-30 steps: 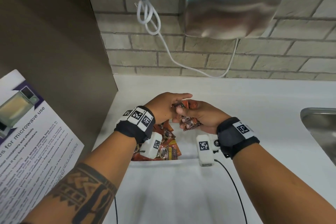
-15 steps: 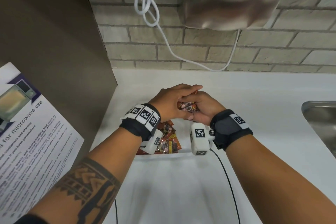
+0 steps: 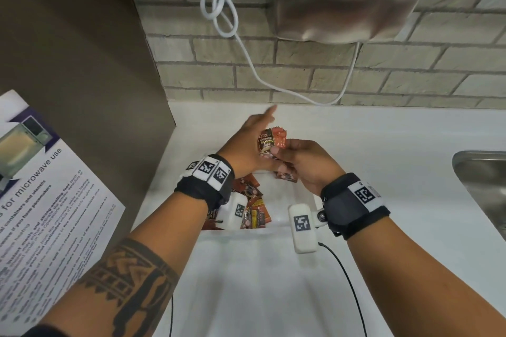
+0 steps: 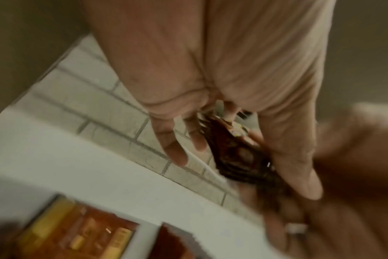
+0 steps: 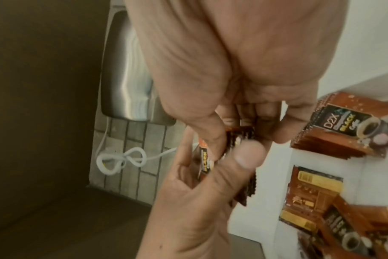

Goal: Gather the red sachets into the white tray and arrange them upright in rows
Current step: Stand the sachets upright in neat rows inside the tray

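Both hands meet above the far edge of the white tray (image 3: 276, 223), which sits on the white counter (image 3: 383, 128) near its left end, beside the brown panel (image 3: 82, 49). Between them is a small stack of red sachets (image 3: 271, 139), held on edge with the long axis pointing up and away toward the brick wall (image 3: 301, 74).

The right hand (image 3: 304, 164) pinches the lower end of the stack between thumb and curled fingers. The left hand (image 3: 246, 150) backs the stack with its palm, its thumb pressed on the front face in the right wrist view and its forefinger stretched out straight. The left wrist view is blurred, so how firmly that hand grips is probably best left open.

The tray lies directly below and toward the person from the grip. Loose sachets (image 3: 253, 208) lie flat and jumbled in its left part, with one sachet (image 3: 286, 175) at its far edge. The tray's right part shows bare floor.

The stack is already upright, so the coming move looks like a straight lowering into that bare part, and the right hand is nearer to it.
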